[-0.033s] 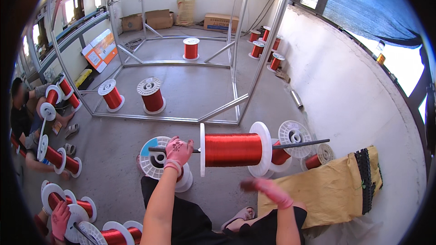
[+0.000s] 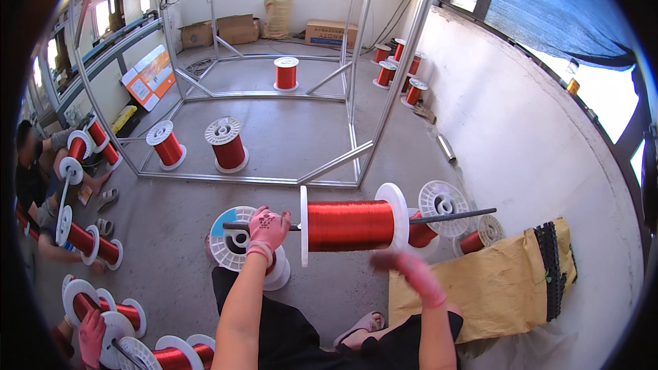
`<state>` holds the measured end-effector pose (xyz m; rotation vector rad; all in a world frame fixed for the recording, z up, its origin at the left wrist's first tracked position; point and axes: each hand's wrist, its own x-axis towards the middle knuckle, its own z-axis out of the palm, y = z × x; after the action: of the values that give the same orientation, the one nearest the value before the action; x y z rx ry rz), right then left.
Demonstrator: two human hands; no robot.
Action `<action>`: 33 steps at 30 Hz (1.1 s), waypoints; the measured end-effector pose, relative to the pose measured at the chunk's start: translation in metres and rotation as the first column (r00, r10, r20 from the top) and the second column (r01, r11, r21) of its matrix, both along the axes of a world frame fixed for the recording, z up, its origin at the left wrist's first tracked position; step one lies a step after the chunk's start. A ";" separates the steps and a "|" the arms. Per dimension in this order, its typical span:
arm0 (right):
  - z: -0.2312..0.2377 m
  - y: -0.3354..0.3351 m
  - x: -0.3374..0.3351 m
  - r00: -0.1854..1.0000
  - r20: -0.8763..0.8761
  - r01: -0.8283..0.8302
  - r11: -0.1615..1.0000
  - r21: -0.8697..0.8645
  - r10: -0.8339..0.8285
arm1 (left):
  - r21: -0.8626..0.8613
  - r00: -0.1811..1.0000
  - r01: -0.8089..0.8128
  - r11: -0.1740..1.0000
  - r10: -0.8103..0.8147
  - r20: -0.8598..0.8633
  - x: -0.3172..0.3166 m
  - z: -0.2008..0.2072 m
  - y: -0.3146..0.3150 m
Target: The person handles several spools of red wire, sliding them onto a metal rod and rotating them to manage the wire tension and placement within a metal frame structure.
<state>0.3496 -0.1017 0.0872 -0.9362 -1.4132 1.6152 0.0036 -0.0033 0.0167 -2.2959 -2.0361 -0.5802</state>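
Note:
A dark rod [image 2: 452, 216] runs through a large spool of red wire [image 2: 348, 226] with white flanges, held level in front of me. My left hand [image 2: 267, 229], in a pink glove, is wrapped round the rod on the spool's left side. Below the spool's right end is my right hand [image 2: 411, 274], also in a pink glove with dark fingertips. Motion smears its fingers, and I cannot tell whether they touch the spool. Beneath my left hand, a spool with a blue-marked white flange [image 2: 221, 250] stands on the floor.
More red spools [image 2: 423, 233] stand beyond the rod's right part, beside a yellow-brown sack [image 2: 473, 288]. A metal frame [image 2: 247, 179] surrounds several spools ahead. Another person [image 2: 41, 171] sits at far left among spools; a pink-gloved hand [image 2: 91, 336] grips a rod at lower left.
My right hand has moved up and slightly right, closer to the spool's underside. My left hand, the rod and the spool have hardly shifted.

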 end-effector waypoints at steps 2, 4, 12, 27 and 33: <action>0.034 0.049 -0.009 0.891 0.031 0.450 0.890 0.076 -0.453 | -0.003 1.000 -0.014 1.000 0.014 0.012 0.000 -0.002 0.001; 0.048 0.102 -0.022 0.812 -0.011 0.526 0.725 0.445 -0.583 | 0.005 1.000 -0.012 1.000 0.012 0.005 0.000 -0.004 0.001; -0.031 0.120 -0.013 0.482 0.369 0.412 0.577 0.705 -0.795 | 0.011 1.000 0.018 1.000 -0.018 -0.010 -0.001 -0.003 0.000; -0.228 -0.032 -0.002 0.327 0.889 0.242 0.938 0.250 -0.321 | 0.035 1.000 0.015 0.999 -0.015 0.008 -0.001 -0.001 0.000; -0.226 -0.061 -0.017 0.350 0.899 0.246 0.952 0.184 -0.264 | 0.055 1.000 0.024 0.998 -0.025 0.017 0.000 -0.001 -0.001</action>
<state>0.3325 -0.1629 -0.1392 -2.1494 -1.8105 0.7456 0.0034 -0.0041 0.0152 -2.2963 -1.9766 -0.6509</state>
